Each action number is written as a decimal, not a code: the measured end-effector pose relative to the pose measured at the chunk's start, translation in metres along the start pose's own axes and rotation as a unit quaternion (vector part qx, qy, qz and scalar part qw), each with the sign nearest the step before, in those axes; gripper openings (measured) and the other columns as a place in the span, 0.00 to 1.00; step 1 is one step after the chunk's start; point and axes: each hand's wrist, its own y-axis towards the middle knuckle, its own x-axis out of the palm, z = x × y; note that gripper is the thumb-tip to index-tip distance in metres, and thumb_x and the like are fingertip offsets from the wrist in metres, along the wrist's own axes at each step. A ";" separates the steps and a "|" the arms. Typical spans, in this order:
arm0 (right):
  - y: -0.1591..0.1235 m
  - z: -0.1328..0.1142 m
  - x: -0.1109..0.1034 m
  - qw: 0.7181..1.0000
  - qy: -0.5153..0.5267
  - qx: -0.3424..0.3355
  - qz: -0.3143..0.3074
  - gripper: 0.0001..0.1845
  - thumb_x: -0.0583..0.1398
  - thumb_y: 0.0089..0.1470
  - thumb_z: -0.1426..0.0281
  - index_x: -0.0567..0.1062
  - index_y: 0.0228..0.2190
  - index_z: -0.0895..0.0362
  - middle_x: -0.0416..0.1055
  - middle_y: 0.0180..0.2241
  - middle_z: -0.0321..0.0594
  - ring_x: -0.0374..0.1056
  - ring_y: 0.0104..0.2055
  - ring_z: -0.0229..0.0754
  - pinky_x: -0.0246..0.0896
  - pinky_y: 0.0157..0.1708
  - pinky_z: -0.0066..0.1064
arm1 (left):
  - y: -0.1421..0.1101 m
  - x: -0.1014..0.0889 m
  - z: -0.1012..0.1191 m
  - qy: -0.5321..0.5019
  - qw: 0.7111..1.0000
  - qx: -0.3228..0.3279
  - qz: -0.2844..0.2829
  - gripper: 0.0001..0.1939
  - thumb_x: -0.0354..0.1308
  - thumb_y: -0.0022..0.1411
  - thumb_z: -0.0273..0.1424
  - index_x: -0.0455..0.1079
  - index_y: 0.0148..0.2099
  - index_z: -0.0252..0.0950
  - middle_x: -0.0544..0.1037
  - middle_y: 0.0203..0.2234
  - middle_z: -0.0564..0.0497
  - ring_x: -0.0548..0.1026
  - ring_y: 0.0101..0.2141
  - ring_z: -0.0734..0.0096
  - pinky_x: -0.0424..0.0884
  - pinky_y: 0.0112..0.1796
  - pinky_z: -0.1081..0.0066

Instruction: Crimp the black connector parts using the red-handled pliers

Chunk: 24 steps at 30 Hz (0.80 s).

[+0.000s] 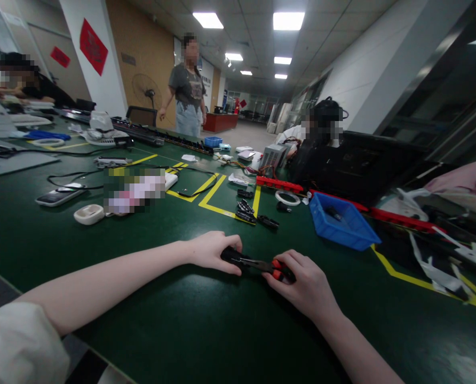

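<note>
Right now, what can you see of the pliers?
The needle-nose pliers have slim, dark, metallic-looking jaws and red and black handles. The right hand grips them over the green table; the jaws point left toward a black part in the left hand. Contact there is unclear.

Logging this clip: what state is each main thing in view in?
Left hand, closed on black part
Black part, held at the tip of the pliers
Right hand, closed on pliers
Pliers, held; jaw opening unclear
Blue tray, open-topped, dark item inside
Ceiling lights, lit
Fan, standing; spin unclear
</note>
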 end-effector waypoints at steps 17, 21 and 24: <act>0.000 0.000 0.001 1.000 0.008 0.013 -0.008 0.13 0.63 0.52 0.59 0.73 0.36 0.55 0.73 0.36 0.41 0.69 0.34 0.43 0.64 0.33 0.36 | 0.001 0.000 0.000 0.015 1.000 0.002 -0.015 0.26 0.61 0.56 0.54 0.69 0.44 0.38 0.75 0.30 0.52 0.71 0.28 0.68 0.59 0.29 0.73; 0.000 -0.001 -0.001 1.000 0.012 0.016 -0.003 0.13 0.62 0.52 0.60 0.73 0.35 0.55 0.73 0.36 0.41 0.69 0.34 0.43 0.64 0.33 0.36 | 0.001 0.000 0.000 0.014 1.000 0.006 -0.016 0.26 0.61 0.56 0.53 0.67 0.45 0.38 0.76 0.31 0.52 0.72 0.29 0.68 0.60 0.30 0.72; 0.000 -0.003 -0.002 1.000 0.014 0.015 -0.001 0.12 0.62 0.53 0.60 0.73 0.35 0.55 0.73 0.36 0.42 0.69 0.34 0.43 0.65 0.33 0.36 | 0.001 0.000 0.000 0.015 1.000 0.005 -0.014 0.26 0.61 0.57 0.53 0.66 0.46 0.38 0.76 0.33 0.51 0.73 0.30 0.67 0.60 0.31 0.72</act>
